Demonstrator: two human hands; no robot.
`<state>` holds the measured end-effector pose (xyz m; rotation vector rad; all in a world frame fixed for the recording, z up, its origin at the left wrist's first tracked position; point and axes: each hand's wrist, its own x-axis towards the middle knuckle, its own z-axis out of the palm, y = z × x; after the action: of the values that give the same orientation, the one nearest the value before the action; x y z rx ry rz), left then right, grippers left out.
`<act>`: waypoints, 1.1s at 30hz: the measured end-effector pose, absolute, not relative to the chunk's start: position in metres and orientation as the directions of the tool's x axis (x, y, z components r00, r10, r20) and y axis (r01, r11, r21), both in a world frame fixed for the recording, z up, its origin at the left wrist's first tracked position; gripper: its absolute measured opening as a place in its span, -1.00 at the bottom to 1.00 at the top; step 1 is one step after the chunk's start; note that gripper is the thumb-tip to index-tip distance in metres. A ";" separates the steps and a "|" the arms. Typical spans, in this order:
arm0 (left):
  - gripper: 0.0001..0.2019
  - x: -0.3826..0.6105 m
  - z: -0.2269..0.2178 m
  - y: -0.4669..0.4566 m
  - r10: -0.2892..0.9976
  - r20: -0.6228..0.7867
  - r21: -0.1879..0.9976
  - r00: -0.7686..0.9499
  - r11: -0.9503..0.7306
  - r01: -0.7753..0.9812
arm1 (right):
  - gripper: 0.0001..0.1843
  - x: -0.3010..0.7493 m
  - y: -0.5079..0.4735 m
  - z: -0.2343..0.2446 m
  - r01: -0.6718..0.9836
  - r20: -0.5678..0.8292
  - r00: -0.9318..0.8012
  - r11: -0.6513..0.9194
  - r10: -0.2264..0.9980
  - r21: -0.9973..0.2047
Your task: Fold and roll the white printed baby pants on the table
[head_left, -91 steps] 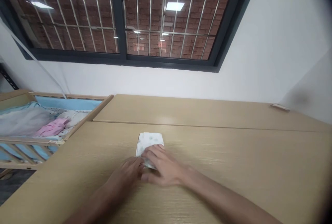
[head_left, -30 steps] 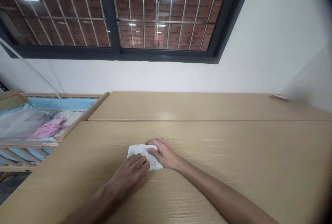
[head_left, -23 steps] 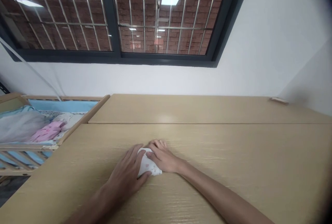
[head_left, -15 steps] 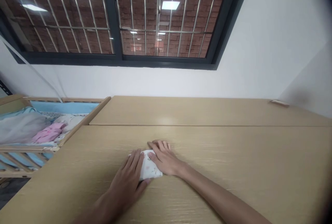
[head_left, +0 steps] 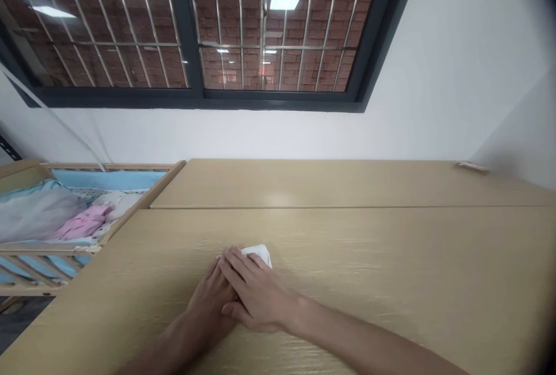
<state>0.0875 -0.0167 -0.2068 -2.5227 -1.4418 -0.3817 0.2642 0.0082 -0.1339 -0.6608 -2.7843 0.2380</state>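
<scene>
A small folded white cloth [head_left: 259,251] with a faint print lies on the wooden tabletop [head_left: 369,282]; only its far edge and right corner show, the rest hidden beneath my hands. My right hand [head_left: 256,291] lies flat over the cloth, its fingers stretched across the fingers of my left hand. Underneath, my left hand [head_left: 208,299] rests palm down at the cloth's left side, its fingertips partly covered by the right hand.
On the left stands a wooden crib [head_left: 143,208] with blue lining, a pink cloth [head_left: 84,221] and white bedding inside. A barred window [head_left: 278,99] is in the wall behind. A thin flat object [head_left: 472,167] lies at the table's far right.
My right hand has moved left and toward me, from the cloth's right edge to on top of the cloth and my left fingers. Less of the cloth shows now.
</scene>
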 end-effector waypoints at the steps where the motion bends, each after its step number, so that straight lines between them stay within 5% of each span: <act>1: -0.27 0.086 -0.206 -0.016 0.815 0.307 -0.051 0.492 -0.502 0.863 | -0.14 0.265 0.011 -0.137 0.433 0.213 -0.851 0.870 0.481 -0.234; 16: -0.34 0.065 -0.176 -0.022 0.843 0.217 0.174 0.493 -0.530 0.830 | -0.16 0.295 0.042 -0.140 0.669 0.027 -0.670 0.619 0.742 -0.411; 23: -0.67 0.057 -0.153 -0.022 0.893 0.288 0.474 0.345 -0.446 0.759 | -0.15 0.309 0.033 -0.135 0.430 0.164 -0.824 0.787 0.542 -0.442; 28: -0.77 0.063 -0.118 -0.009 0.951 0.245 0.699 0.191 -0.310 0.645 | -0.47 0.305 0.028 -0.120 0.376 0.259 -0.690 0.640 0.676 -0.670; 33: -0.69 0.067 -0.112 0.016 0.979 0.176 0.753 0.100 -0.200 0.627 | -0.48 0.300 0.051 -0.114 0.307 0.246 -0.405 0.384 0.881 -0.871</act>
<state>0.0672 0.0163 -0.1116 -2.6366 -2.1902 -1.2936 0.3004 0.0510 -0.1141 -1.0229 -1.9077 0.9885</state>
